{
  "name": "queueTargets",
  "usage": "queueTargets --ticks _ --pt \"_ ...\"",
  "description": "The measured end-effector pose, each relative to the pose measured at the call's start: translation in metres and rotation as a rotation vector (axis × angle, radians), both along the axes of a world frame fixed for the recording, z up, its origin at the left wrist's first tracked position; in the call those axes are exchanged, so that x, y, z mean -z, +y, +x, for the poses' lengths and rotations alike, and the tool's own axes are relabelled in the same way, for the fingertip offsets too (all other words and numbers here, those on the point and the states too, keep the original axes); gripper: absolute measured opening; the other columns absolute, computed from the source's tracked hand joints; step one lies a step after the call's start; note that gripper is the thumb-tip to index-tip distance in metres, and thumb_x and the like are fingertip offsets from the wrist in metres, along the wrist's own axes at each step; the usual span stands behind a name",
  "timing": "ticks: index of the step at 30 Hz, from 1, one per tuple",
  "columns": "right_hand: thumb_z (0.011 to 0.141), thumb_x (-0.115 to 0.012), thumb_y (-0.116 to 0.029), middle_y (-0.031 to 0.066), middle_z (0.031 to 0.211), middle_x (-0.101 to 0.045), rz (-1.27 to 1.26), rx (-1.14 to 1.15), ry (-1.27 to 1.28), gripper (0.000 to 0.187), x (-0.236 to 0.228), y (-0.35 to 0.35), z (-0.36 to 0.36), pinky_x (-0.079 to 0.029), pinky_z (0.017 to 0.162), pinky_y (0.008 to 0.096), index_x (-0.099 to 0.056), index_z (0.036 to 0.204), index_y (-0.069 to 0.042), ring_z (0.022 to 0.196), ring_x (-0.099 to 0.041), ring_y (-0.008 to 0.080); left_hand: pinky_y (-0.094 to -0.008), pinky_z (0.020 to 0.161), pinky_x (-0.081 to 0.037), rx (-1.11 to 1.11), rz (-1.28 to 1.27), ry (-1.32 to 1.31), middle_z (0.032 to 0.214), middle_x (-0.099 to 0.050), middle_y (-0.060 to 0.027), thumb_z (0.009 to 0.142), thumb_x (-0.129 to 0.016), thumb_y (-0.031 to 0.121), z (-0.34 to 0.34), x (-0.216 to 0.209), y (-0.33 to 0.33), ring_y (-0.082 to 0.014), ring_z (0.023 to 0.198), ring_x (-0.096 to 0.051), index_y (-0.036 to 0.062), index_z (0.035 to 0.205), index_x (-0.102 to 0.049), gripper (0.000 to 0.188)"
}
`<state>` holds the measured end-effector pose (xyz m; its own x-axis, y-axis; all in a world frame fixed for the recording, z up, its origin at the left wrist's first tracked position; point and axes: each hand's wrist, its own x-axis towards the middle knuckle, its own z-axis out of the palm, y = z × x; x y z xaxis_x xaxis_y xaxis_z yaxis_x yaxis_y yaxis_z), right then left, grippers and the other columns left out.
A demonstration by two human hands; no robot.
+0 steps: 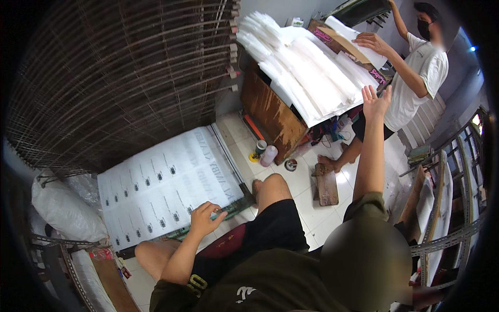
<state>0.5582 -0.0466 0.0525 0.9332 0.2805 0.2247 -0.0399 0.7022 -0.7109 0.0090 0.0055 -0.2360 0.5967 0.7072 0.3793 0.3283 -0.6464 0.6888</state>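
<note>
My left hand [207, 219] is curled by the near edge of a low rack tray, with a small teal bit showing between thumb and fingers; I cannot make out what it is. On that tray lies a large white printed sheet [150, 192] with rows of small dark marks and bigger grey lettering toward its right side. Raised to the right, my right hand [377, 104] is open, palm up and fingers spread, holding nothing. It is nearest the front right corner of a tall pile of thin white sheets [306, 73].
A tall wire drying rack [130, 67] rises at the left, above a stuffed white sack [65, 208]. A worn wooden cabinet [275, 112] stands under the pile. On the floor are a bottle [268, 155] and a wooden stool [327, 184]. A co-worker's hand [373, 44] touches white paper.
</note>
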Motion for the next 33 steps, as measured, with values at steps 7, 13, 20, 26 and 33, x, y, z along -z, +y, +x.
queueTargets --ticks 7,13,20,26,33 --pt "0.083 -0.072 -0.031 0.0266 0.130 -0.040 -0.071 -0.109 -0.117 0.081 -0.004 0.050 0.047 -0.045 0.099 0.0446 -0.022 0.143 -0.010 0.121 -0.047 0.0376 -0.0286 0.051 -0.044 -0.137 -0.054 -0.050 0.071 -0.059 -0.0043 0.073 -0.079 0.021 -0.020 -0.026 -0.023 -0.0156 0.055 -0.052 0.0078 0.081 -0.067 0.019" --pt "0.079 -0.067 0.002 0.0115 0.101 -0.062 -0.271 -0.208 -0.406 0.062 -0.038 0.062 -0.056 -0.047 0.083 0.0283 -0.041 0.135 -0.005 0.091 -0.060 0.0175 -0.0259 0.052 -0.043 -0.123 -0.171 -0.120 0.070 -0.059 -0.0017 0.078 -0.076 0.017 -0.007 -0.040 -0.036 -0.0115 0.057 -0.052 0.0053 0.083 -0.067 0.016" --pt "0.085 -0.062 0.000 0.0000 0.090 -0.059 -0.239 -0.391 -0.814 0.042 -0.090 0.013 -0.224 -0.044 0.081 0.0185 -0.057 0.127 0.001 0.086 -0.058 0.0067 -0.0325 0.083 -0.044 0.129 -1.021 -0.399 0.111 -0.060 -0.0057 0.096 -0.043 0.056 0.057 -0.057 -0.001 -0.0145 0.100 -0.054 0.0082 0.118 -0.057 0.055" --pt "0.077 -0.065 -0.008 0.0085 0.101 -0.064 -0.386 -0.342 -0.972 0.041 -0.051 -0.054 -0.275 -0.045 0.081 0.0236 -0.063 0.116 0.005 0.089 -0.058 0.0130 -0.0419 0.092 -0.043 0.455 -1.366 -0.914 0.135 -0.050 -0.0149 0.066 -0.009 0.096 0.024 -0.153 -0.013 -0.0277 0.122 -0.049 0.0101 0.143 -0.038 0.119" --pt "0.067 -0.069 -0.005 0.0122 0.091 -0.066 -0.405 -0.884 -0.744 0.028 0.030 -0.039 -0.326 -0.045 0.076 0.0249 -0.068 0.092 0.005 0.082 -0.061 0.0157 -0.0470 0.099 -0.041 -0.315 -1.125 -0.862 0.131 -0.047 -0.0195 0.079 -0.018 0.086 -0.084 -0.112 -0.005 -0.0314 0.125 -0.046 0.0076 0.143 -0.035 0.102"
